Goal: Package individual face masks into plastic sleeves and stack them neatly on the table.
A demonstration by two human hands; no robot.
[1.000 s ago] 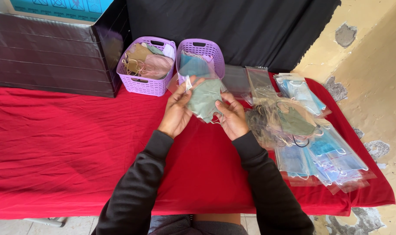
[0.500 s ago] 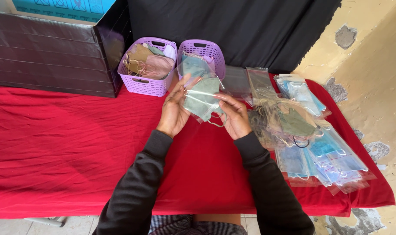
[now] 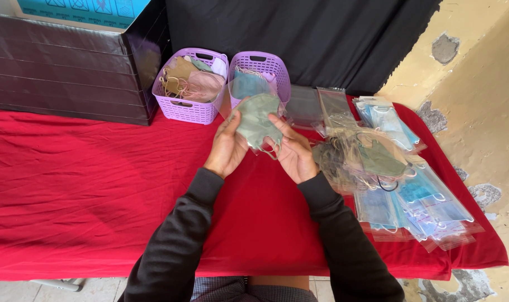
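Green mask (image 3: 256,117) sits gripped in your left hand (image 3: 226,148) and right hand (image 3: 294,154), half inside its clear sleeve; bagged masks (image 3: 411,201) lie finished on the table (image 3: 86,190).

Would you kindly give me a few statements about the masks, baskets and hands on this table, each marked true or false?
1. Both the left hand and the right hand hold the green mask. True.
2. The tablecloth is blue. False: it is red.
3. Two purple baskets, the left basket and the right basket, stand side by side. True.
4. The bagged masks lie by the left hand. False: they lie beside the right hand.
5. The left basket is empty. False: it holds masks.
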